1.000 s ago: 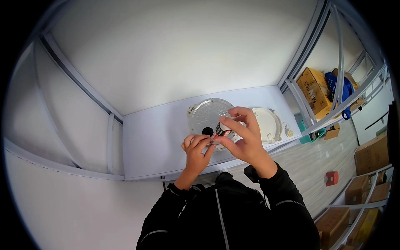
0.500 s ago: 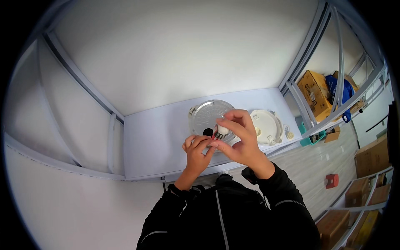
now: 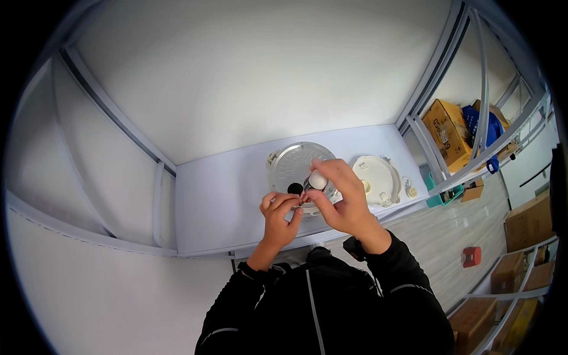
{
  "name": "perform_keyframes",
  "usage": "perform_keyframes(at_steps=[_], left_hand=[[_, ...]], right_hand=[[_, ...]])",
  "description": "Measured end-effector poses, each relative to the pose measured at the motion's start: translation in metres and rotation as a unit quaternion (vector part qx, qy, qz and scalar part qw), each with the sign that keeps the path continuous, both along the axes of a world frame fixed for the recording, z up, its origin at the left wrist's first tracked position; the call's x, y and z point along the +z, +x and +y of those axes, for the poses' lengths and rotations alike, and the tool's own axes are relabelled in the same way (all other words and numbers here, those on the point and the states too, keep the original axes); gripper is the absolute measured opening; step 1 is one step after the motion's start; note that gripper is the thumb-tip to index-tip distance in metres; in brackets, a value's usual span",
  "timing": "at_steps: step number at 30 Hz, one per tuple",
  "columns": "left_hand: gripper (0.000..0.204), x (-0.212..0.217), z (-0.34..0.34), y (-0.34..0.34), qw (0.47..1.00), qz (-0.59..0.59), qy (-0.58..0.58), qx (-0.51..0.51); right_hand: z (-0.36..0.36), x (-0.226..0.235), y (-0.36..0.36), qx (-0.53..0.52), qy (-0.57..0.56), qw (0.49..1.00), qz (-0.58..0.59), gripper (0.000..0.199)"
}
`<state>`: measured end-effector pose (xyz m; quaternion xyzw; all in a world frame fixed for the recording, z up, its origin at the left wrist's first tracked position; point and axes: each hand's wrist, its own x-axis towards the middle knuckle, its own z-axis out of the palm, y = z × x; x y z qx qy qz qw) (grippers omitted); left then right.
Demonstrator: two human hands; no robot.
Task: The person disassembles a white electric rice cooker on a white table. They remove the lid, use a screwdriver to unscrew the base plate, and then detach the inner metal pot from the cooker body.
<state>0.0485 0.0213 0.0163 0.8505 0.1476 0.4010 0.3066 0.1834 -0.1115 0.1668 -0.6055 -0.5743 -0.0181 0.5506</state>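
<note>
Pale wall (image 3: 266,71) over a white table (image 3: 219,195), close handwork at the centre

Across the middle of the frame, on the table, a round silver plate (image 3: 290,163) with a pale rim and a dark round spot (image 3: 294,188) near its lower edge; impossible to tell whether a hole or a separate piece. Over that edge, a small white-topped cylinder (image 3: 318,180) with a dark side, tilted, clamped between thumb and fingers of the right hand (image 3: 349,201). Just to its left, the left hand (image 3: 278,220), fingertips bunched at the cylinder's lower end; too small to tell whether pinching anything there. Both hands close together, black sleeves (image 3: 408,269) rising from the lower edge of the frame.

Right of the silver plate, partly hidden by the right hand, a white round cover (image 3: 384,171) with raised fittings. Just beside it, a small cream round part (image 3: 411,191).

Farther toward the right edge of the frame, a large cardboard box (image 3: 447,133) with blue material (image 3: 492,133) next to it, and below, a teal basket (image 3: 435,198). On the greyish floor (image 3: 426,236), a red stool (image 3: 471,256). At lower right, shelves stacked with brown boxes (image 3: 475,318).
</note>
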Motion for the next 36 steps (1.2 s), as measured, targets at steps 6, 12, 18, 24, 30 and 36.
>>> perform_keyframes(at_steps=[6, 12, 18, 24, 30, 36], left_hand=[[0.016, -0.003, 0.001, -0.003, 1.0, 0.016, -0.01, -0.016], [0.017, -0.006, 0.001, -0.003, 0.999, 0.025, -0.021, -0.035], [0.015, -0.004, 0.004, -0.004, 0.999, 0.023, 0.004, -0.036], [0.013, 0.006, 0.003, -0.002, 0.998, 0.018, 0.057, -0.024], [0.013, 0.006, 0.009, 0.0, 0.996, 0.031, 0.078, -0.033], [0.014, 0.005, 0.007, 0.002, 0.997, 0.016, 0.066, -0.032]], right_hand=[[0.009, 0.006, 0.005, 0.028, 0.055, 0.997, -0.053, 0.04], [0.01, -0.004, 0.006, 0.024, 0.044, 0.998, -0.029, 0.043], [0.011, 0.008, 0.006, 0.07, 0.054, 0.996, -0.033, 0.043], [0.007, 0.0, 0.009, 0.037, 0.047, 0.997, -0.058, 0.045], [0.009, 0.006, 0.006, 0.044, 0.059, 0.997, 0.008, 0.052], [0.0, 0.004, 0.009, 0.021, -0.004, 0.999, -0.036, 0.049]])
